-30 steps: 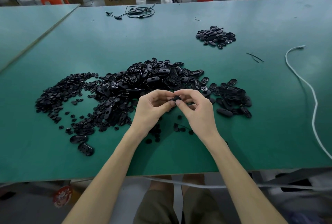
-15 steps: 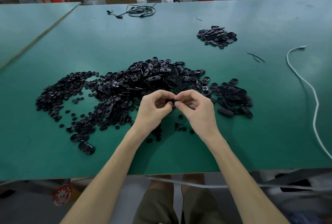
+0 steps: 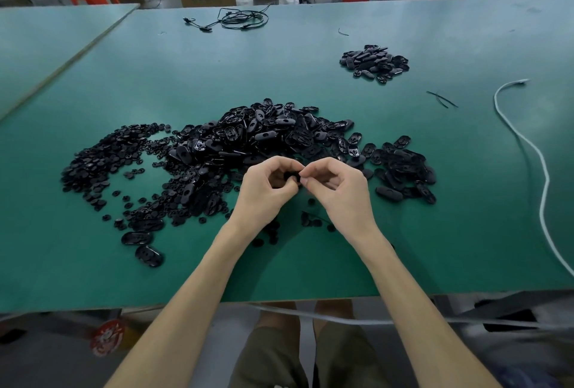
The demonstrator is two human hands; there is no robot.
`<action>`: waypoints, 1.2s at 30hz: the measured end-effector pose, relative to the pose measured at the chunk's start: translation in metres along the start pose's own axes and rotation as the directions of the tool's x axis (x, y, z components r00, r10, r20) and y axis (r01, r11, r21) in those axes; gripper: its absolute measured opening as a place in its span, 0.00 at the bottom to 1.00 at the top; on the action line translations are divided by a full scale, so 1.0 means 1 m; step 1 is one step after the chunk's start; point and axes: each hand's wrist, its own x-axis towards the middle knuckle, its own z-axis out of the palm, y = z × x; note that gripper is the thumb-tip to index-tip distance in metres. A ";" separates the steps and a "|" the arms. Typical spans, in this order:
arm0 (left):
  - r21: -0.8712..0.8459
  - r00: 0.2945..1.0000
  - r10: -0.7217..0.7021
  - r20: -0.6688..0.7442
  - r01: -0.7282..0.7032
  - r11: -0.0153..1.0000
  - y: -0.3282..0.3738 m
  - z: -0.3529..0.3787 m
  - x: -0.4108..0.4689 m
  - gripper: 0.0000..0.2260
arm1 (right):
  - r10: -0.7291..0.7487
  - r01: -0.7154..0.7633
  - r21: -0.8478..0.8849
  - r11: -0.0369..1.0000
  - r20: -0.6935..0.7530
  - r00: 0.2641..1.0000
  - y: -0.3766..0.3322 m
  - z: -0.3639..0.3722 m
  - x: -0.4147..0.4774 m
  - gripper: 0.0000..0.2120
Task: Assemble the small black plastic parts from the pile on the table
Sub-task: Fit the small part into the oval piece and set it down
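Note:
A big pile of black oval plastic shells (image 3: 267,136) lies mid-table, with a spread of small round black pieces (image 3: 102,160) to its left. My left hand (image 3: 267,188) and my right hand (image 3: 338,185) meet just in front of the pile, fingers curled. Between their fingertips sits a small black part (image 3: 292,175), pinched from both sides and mostly hidden by the fingers. A few loose round pieces (image 3: 310,219) lie on the table under my wrists. A smaller separate heap of black parts (image 3: 374,62) sits far right.
The green table (image 3: 466,232) ends at a near edge just below my forearms. A white cable (image 3: 540,170) curves along the right side. A black cable bundle (image 3: 239,19) lies at the far edge. Two thin black strips (image 3: 441,98) lie near the small heap.
Both hands stayed together in front of the pile, shifting only slightly. The fingers have reworked their pinch on the small black part.

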 end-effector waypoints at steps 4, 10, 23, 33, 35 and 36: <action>-0.056 0.999 0.035 -0.007 -0.035 0.998 0.003 -0.002 -0.001 0.09 | -0.025 0.027 0.034 0.999 -0.063 0.998 0.002 -0.001 -0.001 0.08; -0.023 0.999 0.022 -0.033 -0.022 0.999 0.005 -0.004 0.000 0.10 | -0.009 0.017 0.097 0.995 -0.090 0.996 0.002 -0.002 -0.002 0.08; -0.037 0.999 -0.053 0.008 0.053 0.998 0.001 -0.002 0.000 0.06 | -0.008 0.015 0.121 0.993 -0.059 0.998 0.002 -0.002 0.001 0.09; 0.021 0.999 -0.049 -0.003 0.049 0.999 0.002 0.001 0.000 0.04 | -0.005 0.010 0.114 0.993 -0.044 0.999 0.004 -0.001 0.002 0.09; 0.022 0.999 -0.037 -0.007 0.037 0.999 0.003 0.001 0.000 0.04 | -0.009 0.015 0.119 0.993 -0.048 0.999 0.003 -0.001 0.002 0.09; 0.020 1.000 -0.027 -0.009 0.027 0.999 0.003 0.001 0.000 0.05 | -0.011 0.017 0.122 0.992 -0.051 0.999 0.003 -0.001 0.002 0.09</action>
